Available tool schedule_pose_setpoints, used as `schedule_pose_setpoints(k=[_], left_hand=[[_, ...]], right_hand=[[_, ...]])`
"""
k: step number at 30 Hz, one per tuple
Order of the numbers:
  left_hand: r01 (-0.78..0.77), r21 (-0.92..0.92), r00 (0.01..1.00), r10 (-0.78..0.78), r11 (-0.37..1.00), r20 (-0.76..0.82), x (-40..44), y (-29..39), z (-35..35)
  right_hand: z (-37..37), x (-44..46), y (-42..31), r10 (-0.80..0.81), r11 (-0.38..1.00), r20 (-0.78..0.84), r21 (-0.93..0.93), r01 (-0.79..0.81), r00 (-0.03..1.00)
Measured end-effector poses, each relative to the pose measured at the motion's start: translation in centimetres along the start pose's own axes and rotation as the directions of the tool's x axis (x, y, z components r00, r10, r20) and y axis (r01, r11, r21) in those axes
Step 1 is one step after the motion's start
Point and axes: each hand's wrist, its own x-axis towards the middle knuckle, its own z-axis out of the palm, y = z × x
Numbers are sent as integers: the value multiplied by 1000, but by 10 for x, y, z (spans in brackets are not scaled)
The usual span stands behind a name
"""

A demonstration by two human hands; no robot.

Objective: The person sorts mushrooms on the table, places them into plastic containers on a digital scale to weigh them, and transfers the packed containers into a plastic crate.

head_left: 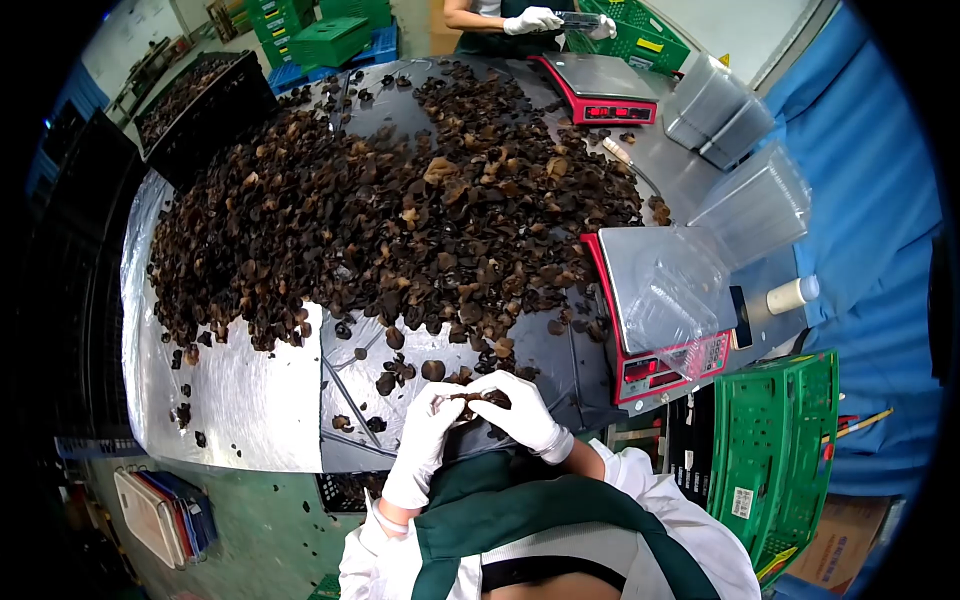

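Note:
My left hand [430,428], in a white glove, pinches a dark brown wood ear mushroom [466,398] near the front edge of the metal table. Also gloved in white, my right hand [524,412] closes on the other side of the same mushroom, with the fingertips of both hands nearly meeting. Beyond my hands spreads a large heap of wood ear mushrooms [400,220]. A few loose mushrooms [395,375] lie just left of my hands.
A red scale [612,300] with a clear plastic box [675,310] on it stands at right. Behind it are stacked clear boxes [760,200] and another scale [600,85]. A green crate [770,450] is at lower right. Across the table, a person's gloved hands [533,20] hold a box.

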Motion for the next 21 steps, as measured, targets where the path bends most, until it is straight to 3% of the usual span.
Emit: schedule_pose_setpoints(k=[1, 8, 10, 12, 13, 15, 16, 18, 20, 21], left_hand=[[16, 2, 1000, -16, 1000, -27, -1, 1, 3], [95, -2, 995, -95, 996, -31, -3, -2, 5], [65, -62, 998, -67, 996, -16, -2, -5, 2], [37, -76, 999, -38, 996, -8, -5, 1, -4], [0, -5, 1000, 0, 1000, 0, -10, 8, -12], [-5, 79, 1000, 6, 997, -15, -22, 19, -36], [-1, 138, 1000, 3, 990, -16, -31, 23, -54], [75, 433, 990, -120, 898, 77, -54, 41, -96], [61, 705, 984, -159, 707, 75, -74, 55, -112], [83, 732, 990, -139, 676, 16, -80, 51, -122]], right_hand=[[-2, 0, -1, 6, 997, 11, -71, -6, 1000], [-4, -6, 6, 13, 998, 8, -62, -12, 1000], [-7, -5, 2, 190, 979, 38, 71, -193, 981], [-31, -2, -8, 187, 969, 45, 159, -192, 981], [-49, 1, -20, 170, 967, -57, 200, -155, 984], [-99, 5, -27, 150, 987, -281, 97, -128, 948], [-127, 6, -29, 52, 991, -393, -91, -95, 918], [-174, 3, -26, 46, 959, -599, -196, -202, 800], [-213, -3, -10, -39, 921, -637, -322, -220, 770], [-231, -5, -3, -31, 893, -637, -364, -264, 770]])
